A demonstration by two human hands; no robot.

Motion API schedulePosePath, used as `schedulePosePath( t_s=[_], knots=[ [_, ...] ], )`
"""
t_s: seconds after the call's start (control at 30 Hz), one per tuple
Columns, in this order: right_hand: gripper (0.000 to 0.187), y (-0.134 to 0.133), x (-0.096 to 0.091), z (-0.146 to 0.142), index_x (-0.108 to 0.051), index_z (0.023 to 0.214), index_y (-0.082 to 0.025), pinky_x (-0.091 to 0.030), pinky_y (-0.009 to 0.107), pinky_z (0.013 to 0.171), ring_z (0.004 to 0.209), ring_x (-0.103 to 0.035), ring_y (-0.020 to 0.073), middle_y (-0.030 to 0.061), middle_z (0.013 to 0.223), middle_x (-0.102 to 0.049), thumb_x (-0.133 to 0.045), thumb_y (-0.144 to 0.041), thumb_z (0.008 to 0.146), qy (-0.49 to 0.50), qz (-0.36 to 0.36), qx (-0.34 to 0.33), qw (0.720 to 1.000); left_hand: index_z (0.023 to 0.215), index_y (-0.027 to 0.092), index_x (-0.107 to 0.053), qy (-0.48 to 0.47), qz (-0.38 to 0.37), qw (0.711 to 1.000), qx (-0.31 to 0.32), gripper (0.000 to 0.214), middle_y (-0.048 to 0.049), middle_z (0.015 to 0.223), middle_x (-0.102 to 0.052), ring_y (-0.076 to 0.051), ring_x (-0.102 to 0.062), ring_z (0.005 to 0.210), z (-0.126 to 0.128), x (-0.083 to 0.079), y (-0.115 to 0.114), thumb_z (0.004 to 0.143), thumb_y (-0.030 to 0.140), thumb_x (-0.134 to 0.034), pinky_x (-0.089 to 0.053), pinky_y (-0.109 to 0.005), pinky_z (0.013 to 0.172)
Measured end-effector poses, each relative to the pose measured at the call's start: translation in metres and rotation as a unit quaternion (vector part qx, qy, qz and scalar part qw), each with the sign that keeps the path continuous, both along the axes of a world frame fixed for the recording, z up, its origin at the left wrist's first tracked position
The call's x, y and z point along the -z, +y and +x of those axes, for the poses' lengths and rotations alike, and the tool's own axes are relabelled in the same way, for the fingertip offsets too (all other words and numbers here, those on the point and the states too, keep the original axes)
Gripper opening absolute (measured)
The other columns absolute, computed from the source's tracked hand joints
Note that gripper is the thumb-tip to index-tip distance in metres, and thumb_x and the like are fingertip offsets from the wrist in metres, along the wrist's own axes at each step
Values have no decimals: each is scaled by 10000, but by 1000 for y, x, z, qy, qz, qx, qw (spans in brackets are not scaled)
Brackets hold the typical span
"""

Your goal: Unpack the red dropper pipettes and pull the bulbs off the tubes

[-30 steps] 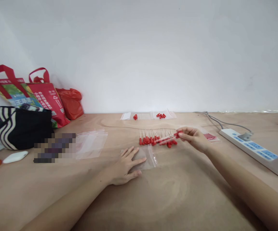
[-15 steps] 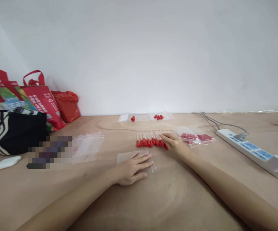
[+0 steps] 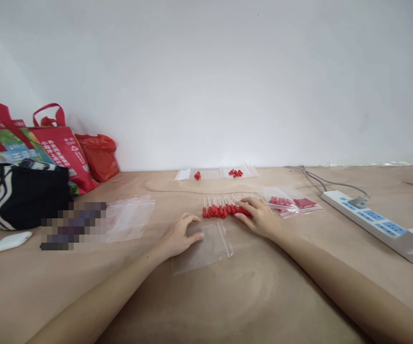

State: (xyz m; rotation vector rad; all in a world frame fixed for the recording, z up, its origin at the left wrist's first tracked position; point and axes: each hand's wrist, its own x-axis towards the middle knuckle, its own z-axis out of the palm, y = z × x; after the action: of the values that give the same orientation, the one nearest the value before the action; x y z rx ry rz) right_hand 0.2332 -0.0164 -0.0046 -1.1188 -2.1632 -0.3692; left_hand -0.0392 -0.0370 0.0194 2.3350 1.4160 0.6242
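A row of thin sticks with red tips (image 3: pixel 220 209) lies on the wooden table (image 3: pixel 227 296). My right hand (image 3: pixel 258 216) rests on the right end of that row, fingers curled over several red tips. My left hand (image 3: pixel 179 235) is curled at the upper left edge of a small clear zip bag (image 3: pixel 208 246), which lies flat just in front of the sticks; its fingertips pinch the bag's rim. Two filled clear bags of red-tipped sticks (image 3: pixel 290 203) lie right of my right hand.
A stack of clear bags (image 3: pixel 129 217) lies to the left. Red tote bags (image 3: pixel 59 143), a striped black bag (image 3: pixel 23 193) and a white object (image 3: pixel 11 241) sit at far left. A white power strip (image 3: pixel 378 227) is at right. More bags with red pieces (image 3: pixel 224 173) lie by the wall.
My right hand came down from holding sticks in the air onto the row. My left hand went from lying flat on the clear bag to curling at its edge.
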Motion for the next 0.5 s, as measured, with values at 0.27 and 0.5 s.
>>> schedulePosePath(
  t_s=[0.27,0.5],
  knots=[
    [257,25,-4,49,-642,833,-198,-409,354,754,824,-546,211,77,848,-585,-453,-364,783,140,-45,189,971,710,167,-564,27,-151,988,-21,212,34,604,-536,-130,-504,583,-19,-15,1,632,364,-571,-359,-213,525],
    [648,31,-18,103,-516,1130,-117,-404,421,763,962,-527,312,197,1064,-520,-484,-587,685,66,-267,446,852,797,141,-495,-121,-74,955,-259,327,58,563,-493,-94,-470,523,-110,-42,19,659,433,-547,-376,-185,519]
  ],
)
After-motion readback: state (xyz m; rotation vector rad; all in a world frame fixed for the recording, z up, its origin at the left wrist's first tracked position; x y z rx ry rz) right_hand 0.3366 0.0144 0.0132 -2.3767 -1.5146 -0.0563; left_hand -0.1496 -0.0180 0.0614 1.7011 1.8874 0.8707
